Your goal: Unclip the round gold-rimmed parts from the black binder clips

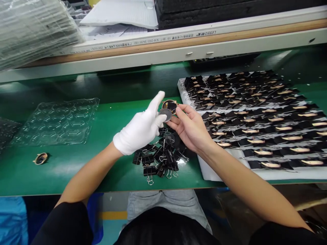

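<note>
My left hand (141,127), in a white glove, pinches a round dark disc (166,115) with a grey sheen between thumb and fingers. Its index finger points up and away. Bare, my right hand (190,126) grips the rim of a gold-edged watch case (170,106) with a dark inside. The disc overlaps the near left side of the case; whether they touch I cannot tell. Below both hands a heap of black binder clips (163,156) lies on the green table, with another round disc (169,139) among them.
At right, white foam trays (206,170) hold rows of watch cases clamped in binder clips (255,141). A clear plastic tray (63,120) and a single watch case (41,158) lie at left. A shelf edge (153,51) crosses behind, carrying papers (122,13) and stacked plastic trays (35,30).
</note>
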Demonstrator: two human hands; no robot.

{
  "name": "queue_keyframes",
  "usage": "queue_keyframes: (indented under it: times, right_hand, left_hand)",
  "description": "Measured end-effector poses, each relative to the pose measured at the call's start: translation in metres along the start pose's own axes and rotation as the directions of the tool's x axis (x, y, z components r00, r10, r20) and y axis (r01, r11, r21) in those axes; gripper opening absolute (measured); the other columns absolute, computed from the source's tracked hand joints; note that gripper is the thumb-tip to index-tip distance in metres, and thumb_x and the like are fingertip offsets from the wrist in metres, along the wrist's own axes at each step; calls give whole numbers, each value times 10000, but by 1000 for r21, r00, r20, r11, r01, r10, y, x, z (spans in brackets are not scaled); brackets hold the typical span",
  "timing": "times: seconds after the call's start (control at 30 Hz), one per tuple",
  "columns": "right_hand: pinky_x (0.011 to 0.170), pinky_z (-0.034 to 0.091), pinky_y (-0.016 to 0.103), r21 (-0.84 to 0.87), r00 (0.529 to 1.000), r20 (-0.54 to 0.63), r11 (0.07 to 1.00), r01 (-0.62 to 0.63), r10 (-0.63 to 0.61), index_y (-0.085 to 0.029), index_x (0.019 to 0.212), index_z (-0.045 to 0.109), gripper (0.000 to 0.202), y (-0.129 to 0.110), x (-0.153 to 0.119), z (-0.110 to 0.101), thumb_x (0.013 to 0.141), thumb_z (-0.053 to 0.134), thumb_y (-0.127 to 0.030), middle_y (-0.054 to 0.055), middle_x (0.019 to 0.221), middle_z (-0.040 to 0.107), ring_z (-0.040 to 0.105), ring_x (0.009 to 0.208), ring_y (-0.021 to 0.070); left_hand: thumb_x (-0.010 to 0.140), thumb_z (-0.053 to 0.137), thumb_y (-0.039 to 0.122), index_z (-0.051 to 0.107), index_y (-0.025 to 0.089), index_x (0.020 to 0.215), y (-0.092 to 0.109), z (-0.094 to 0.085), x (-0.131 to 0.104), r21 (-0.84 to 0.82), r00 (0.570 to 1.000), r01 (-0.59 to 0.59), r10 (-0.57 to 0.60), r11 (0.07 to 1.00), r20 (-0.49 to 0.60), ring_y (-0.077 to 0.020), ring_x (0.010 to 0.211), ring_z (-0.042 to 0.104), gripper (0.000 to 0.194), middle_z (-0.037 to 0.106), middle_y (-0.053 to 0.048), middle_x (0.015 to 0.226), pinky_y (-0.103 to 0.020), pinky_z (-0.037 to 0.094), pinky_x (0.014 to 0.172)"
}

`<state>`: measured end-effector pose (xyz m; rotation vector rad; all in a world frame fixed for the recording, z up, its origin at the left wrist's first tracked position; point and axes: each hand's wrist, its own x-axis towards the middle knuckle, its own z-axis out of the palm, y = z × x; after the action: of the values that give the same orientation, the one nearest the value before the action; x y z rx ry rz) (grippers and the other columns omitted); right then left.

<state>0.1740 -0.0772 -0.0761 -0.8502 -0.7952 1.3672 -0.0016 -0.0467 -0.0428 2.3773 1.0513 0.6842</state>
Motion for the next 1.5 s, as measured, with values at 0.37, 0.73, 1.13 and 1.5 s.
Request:
queue_keyframes:
  times: [0.37, 0.73, 1.13, 1.5]
  right_hand:
    - [1022, 623, 381, -96, 994, 85, 992, 76, -68, -267, 1074, 610, 474, 0, -8, 4, 749, 924, -412, 22, 1135, 799, 748, 1103, 183]
    - [882, 638, 344, -281, 984, 125, 947, 159, -128, -258, 1004, 708, 378, -8, -7, -4, 758, 912, -459, 33, 1144, 772, 724, 1037, 196]
    - [688, 588, 291, -399, 979, 28, 896, 195, -201, -275, 951, 793, 298, -25, 5, -27, 771, 894, -489, 33, 1057, 771, 720, 971, 210]
    - [991, 592, 415, -437, 956, 254, 899, -26, 151, -214, 958, 851, 350, -36, -2, -30, 727, 937, -463, 113, 1133, 800, 753, 1069, 266]
  left_hand:
    - [1054, 494, 424, 473, 177, 1532, 0, 9, 0, 32, 970, 42, -33, 999, -239, -111, 639, 661, 539, 739, -8, 858, -249, 526, 761]
    - [924, 673, 439, 648, 167, 1003, 0, 0, 5, -259, 989, 80, -110, 963, -101, -125, 631, 639, 284, 679, 18, 683, -239, 459, 620]
    - [987, 473, 645, 707, 167, 797, -6, 21, -6, 563, 927, -169, -64, 809, 370, -209, 584, 605, 565, 660, -74, 683, -288, 275, 563]
    - [1051, 415, 395, 583, 188, 725, -13, -14, 6, 194, 963, -153, 103, 969, 249, -132, 620, 473, 421, 587, -3, 703, -283, 309, 628]
